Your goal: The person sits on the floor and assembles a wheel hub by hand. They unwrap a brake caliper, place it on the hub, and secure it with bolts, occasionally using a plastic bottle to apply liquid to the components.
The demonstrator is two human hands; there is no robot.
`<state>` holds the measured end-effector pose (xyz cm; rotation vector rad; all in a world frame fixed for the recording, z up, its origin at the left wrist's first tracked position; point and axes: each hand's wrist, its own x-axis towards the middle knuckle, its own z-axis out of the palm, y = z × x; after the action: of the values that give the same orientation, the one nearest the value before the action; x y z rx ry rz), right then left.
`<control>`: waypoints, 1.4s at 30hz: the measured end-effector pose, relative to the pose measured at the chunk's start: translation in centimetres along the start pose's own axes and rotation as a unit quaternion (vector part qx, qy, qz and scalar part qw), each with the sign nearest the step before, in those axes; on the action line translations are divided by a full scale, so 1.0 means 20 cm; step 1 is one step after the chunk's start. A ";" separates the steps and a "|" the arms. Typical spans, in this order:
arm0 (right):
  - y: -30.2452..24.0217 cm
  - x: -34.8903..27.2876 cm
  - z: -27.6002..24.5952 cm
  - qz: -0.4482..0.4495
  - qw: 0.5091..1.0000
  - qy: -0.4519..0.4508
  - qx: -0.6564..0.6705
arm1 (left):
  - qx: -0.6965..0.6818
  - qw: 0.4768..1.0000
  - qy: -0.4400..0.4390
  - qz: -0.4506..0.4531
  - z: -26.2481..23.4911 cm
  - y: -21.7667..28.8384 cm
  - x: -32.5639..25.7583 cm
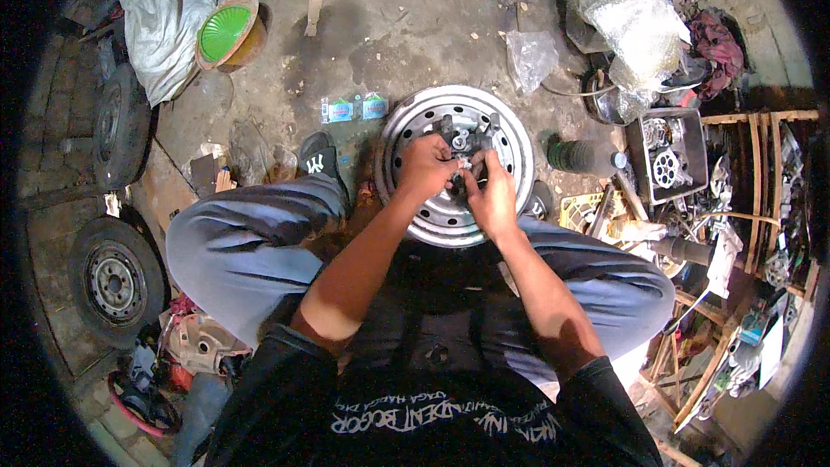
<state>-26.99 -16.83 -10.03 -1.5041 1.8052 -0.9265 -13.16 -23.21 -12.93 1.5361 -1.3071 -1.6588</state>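
Wheel (pixel 516 151): silvery metal, smooth, moderately glossy. Floor (pixel 389 43): rough, matt, stained, concrete-like. Green dish (pixel 229 32): ridged plastic, glossy. Crumpled sheet (pixel 631 17): clear plastic, very shiny. Bottle (pixel 581 155): translucent plastic. Trousers (pixel 246 229) and shirt (pixel 285 398): matt cloth. Slats (pixel 757 182): wood, apparently bare. Tyre (pixel 117 232): dull rubber.

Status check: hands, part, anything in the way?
Left hand and right hand: fingers on small metal part. Part over silver wheel rim. Bottle right of rim, clear of hands.
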 end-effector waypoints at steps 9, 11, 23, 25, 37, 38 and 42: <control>-0.01 -0.02 -0.01 -0.025 0.999 -0.044 0.007 | 0.066 0.996 0.038 -0.039 0.05 0.03 -0.05; -0.01 -0.01 -0.02 -0.060 0.997 -0.054 -0.004 | 0.015 0.998 0.044 -0.041 0.05 -0.03 -0.01; 0.03 0.06 -0.08 -0.034 0.991 -0.121 -0.050 | -0.093 0.991 0.090 0.039 0.07 -0.21 -0.02; 0.04 0.05 -0.09 -0.059 0.991 -0.114 -0.049 | -0.127 0.990 0.054 0.043 0.04 -0.24 -0.01; -0.08 0.07 -0.11 -0.119 0.977 -0.112 -0.135 | 0.007 0.998 -0.026 0.052 -0.02 -0.07 0.06; -0.05 0.07 -0.09 -0.119 0.978 -0.104 -0.139 | -0.002 0.998 -0.033 0.044 -0.02 -0.08 0.06; -0.02 0.07 -0.08 -0.111 0.983 -0.069 -0.128 | -0.061 0.996 -0.060 0.013 -0.03 -0.08 0.06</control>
<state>-28.28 -18.12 -8.92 -1.9140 1.7306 -0.6878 -12.58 -23.79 -14.78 1.3613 -1.2560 -1.8038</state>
